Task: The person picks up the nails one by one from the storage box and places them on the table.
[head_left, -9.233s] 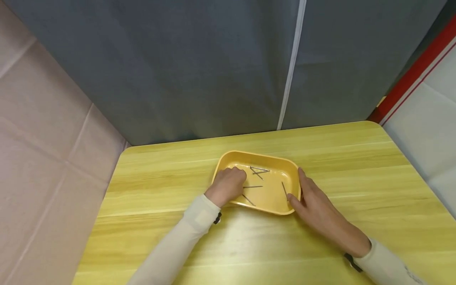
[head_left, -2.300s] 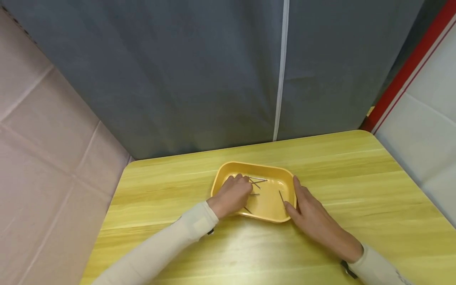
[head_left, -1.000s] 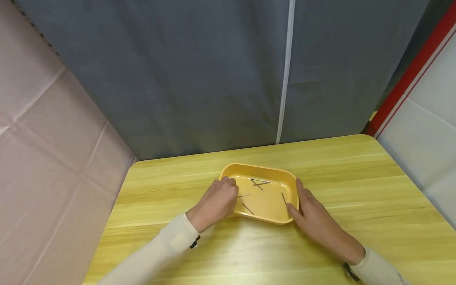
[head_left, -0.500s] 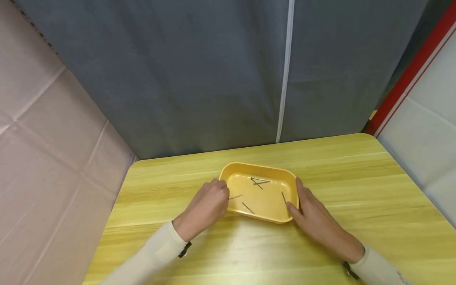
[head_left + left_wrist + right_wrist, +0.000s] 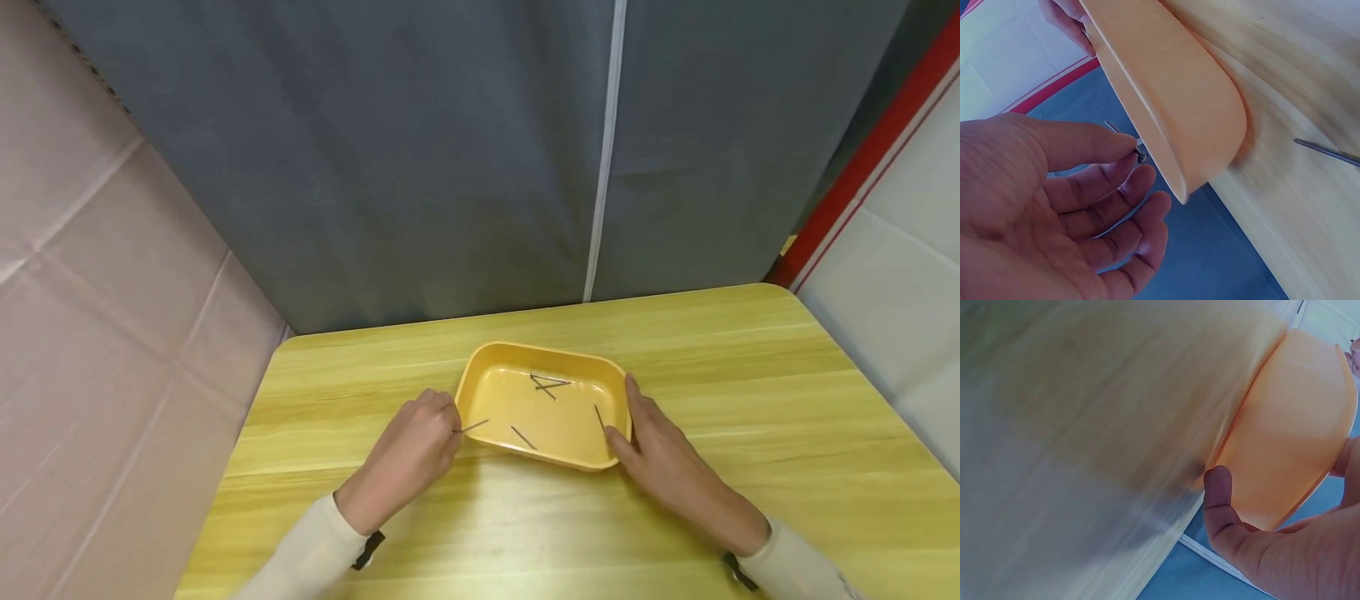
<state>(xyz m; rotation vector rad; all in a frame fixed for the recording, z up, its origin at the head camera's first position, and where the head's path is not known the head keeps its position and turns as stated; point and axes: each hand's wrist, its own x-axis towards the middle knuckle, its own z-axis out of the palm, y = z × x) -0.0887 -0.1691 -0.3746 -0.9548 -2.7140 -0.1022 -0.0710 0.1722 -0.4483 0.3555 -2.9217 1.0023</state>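
My left hand (image 5: pixel 414 446) pinches a nail (image 5: pixel 476 425) between thumb and fingertips at the left end of a yellow plastic tray (image 5: pixel 566 429). In the left wrist view the nail's round head (image 5: pixel 1142 158) shows just under the thumb tip, and the other fingers curl loosely below. My right hand (image 5: pixel 667 454) grips the tray's right end, thumb over the rim and fingers along the outer wall. Several nails lie in the tray: a crossed group (image 5: pixel 550 384) near the far wall, a single nail (image 5: pixel 523 437) near the front, and another (image 5: pixel 598 415) by the right thumb.
The tray stands on a wood-grain table (image 5: pixel 750 375). Another nail (image 5: pixel 1329 153) lies on the tabletop beside the tray in the left wrist view. A grey curtain (image 5: pixel 420 167) hangs behind the table, with pale panels on both sides.
My left hand has moved from over the tray's middle leftward to its left rim, bringing the pinched nail along. My right hand keeps its hold on the right end.
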